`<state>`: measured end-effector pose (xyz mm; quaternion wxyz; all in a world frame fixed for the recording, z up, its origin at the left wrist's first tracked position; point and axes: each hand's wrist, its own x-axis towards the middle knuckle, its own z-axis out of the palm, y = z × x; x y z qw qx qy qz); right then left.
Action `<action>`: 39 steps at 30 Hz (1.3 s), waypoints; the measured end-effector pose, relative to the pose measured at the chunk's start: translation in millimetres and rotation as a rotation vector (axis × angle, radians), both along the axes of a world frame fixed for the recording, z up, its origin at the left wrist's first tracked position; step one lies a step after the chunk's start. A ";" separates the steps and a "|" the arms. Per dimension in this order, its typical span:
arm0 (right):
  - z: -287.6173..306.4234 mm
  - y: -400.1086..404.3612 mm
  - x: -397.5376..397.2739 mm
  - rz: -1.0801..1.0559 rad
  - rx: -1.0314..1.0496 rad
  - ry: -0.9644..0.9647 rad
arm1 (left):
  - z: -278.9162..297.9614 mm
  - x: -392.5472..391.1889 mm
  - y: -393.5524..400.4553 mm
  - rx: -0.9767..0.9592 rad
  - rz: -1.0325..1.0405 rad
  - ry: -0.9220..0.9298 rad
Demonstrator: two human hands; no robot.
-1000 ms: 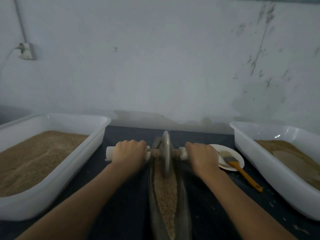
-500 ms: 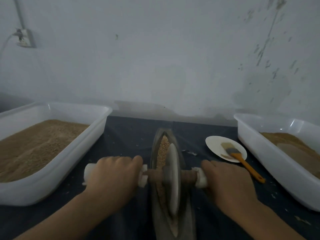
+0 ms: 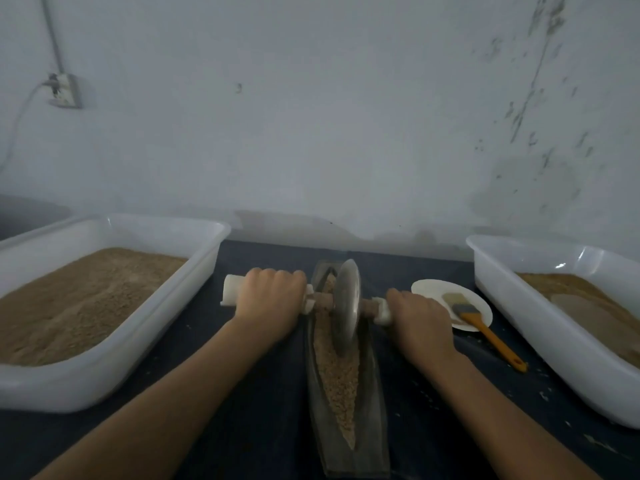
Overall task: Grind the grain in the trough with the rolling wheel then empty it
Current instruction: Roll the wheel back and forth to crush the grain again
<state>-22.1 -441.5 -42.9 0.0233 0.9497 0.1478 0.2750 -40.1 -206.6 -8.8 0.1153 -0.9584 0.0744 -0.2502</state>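
Now we see both hands curled round the white handles of the rolling wheel (image 3: 347, 303): the left hand (image 3: 268, 304) grips the handle on its side, the right hand (image 3: 420, 323) the other. Between the two grips the grey disc stands upright in the far half of the trough (image 3: 375, 410), its rim down in the grain (image 3: 337, 379). Grain fills the groove from under the wheel toward us. Just beyond the right grip a white plate (image 3: 433, 289) carries a brush (image 3: 485, 327) with an orange handle. Further out, a white left tub (image 3: 114, 362) and right tub (image 3: 540, 341) of brown meal flank the dark desk (image 3: 242, 427).
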 end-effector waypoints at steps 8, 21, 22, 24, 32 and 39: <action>21.8 -19.9 -106.3 0.180 -0.057 -0.153 | -4.8 -124.5 18.2 -0.078 -0.257 -0.080; 16.0 13.9 26.5 -0.092 -0.115 -0.111 | -10.1 23.7 12.5 -0.090 0.038 0.012; 16.7 14.4 29.4 -0.091 -0.112 -0.082 | -8.6 25.3 11.8 -0.078 0.040 0.017; 19.3 10.2 20.0 -0.052 -0.100 0.011 | -7.3 15.5 8.5 -0.044 0.027 0.007; 34.5 -19.5 -107.9 0.178 -0.077 0.038 | 0.2 -112.0 17.8 -0.077 -0.226 0.047; 19.9 -21.9 -94.4 -0.005 -0.145 0.283 | -4.1 -100.4 13.6 0.009 -0.144 0.049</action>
